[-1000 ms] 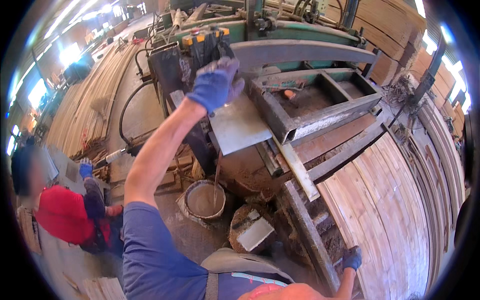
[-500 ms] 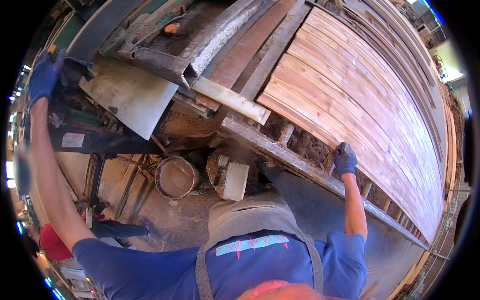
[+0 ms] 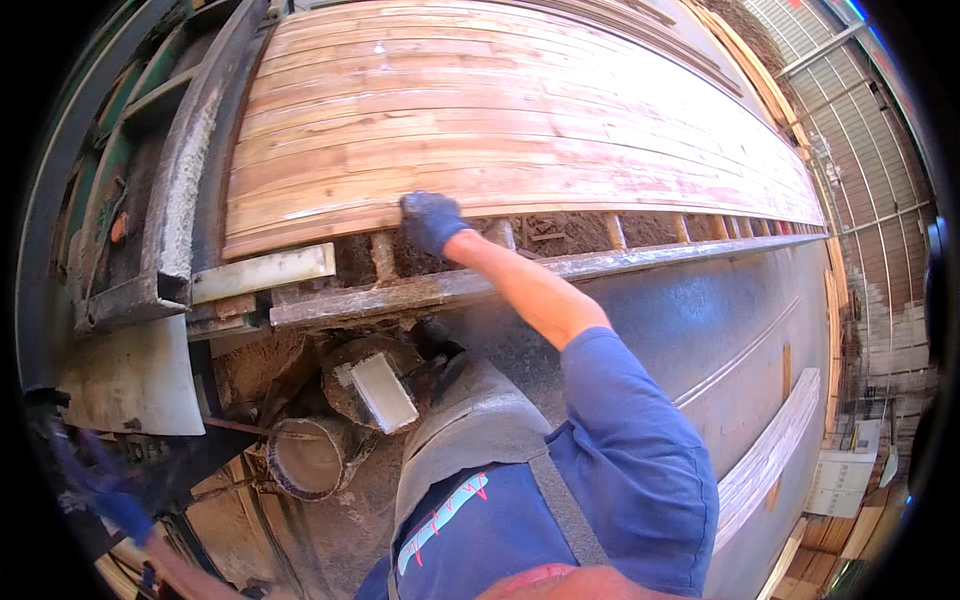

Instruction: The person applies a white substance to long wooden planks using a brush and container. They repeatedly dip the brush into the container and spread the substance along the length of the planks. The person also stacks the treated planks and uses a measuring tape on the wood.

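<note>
A wide panel of pale brown wooden strips [image 3: 520, 120] lies on a slatted roller frame in front of me. My right hand [image 3: 430, 222], in a dark blue glove, is closed at the panel's near edge, toward its left end. My left hand [image 3: 112, 495], gloved in blue, is low at the far left beside dark machinery. Motion blur hides how its fingers are set. Near that hand hangs a curved whitish sheet [image 3: 140, 385]. A short pale board [image 3: 265, 272] lies beside the panel's left corner.
A crusted metal rail [image 3: 480, 285] runs along the near side of the rollers. Below stand a round bucket of cloudy liquid [image 3: 308, 460] and a white rectangular block or container [image 3: 382, 392]. A steel machine frame [image 3: 185, 190] borders the left. A long pale plank [image 3: 765, 460] lies at right.
The view has swung to the right. My left hand has come down from the machine at upper left and is now blurred. My right hand stays at the panel's near edge.
</note>
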Motion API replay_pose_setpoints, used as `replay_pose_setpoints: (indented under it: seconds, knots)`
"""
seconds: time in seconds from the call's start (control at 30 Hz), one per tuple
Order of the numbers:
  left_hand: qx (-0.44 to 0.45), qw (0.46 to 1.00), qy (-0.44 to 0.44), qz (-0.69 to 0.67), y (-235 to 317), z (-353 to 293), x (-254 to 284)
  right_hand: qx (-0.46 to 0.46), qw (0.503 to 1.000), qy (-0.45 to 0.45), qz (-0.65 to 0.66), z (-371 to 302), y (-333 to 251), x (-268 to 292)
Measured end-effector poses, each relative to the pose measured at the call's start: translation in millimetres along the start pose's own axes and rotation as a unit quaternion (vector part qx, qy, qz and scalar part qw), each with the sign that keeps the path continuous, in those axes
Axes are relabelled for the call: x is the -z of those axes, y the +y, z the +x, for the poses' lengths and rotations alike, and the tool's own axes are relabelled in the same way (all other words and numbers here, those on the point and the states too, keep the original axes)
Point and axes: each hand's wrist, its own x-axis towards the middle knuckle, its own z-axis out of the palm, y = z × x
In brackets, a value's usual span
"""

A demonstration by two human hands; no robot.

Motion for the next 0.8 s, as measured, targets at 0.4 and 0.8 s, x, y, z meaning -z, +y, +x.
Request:
replay_pose_setpoints:
  seconds: [0.4,0.8]
  knots:
    - [0.276,0.782,-0.484,-0.28,322,-219,17,0.128,0.988,0.023,0.08,5,-73,-3]
    - [0.808,0.132,-0.448,-0.361,455,-492,120,-0.196,0.975,0.078,0.067,-177,387,61]
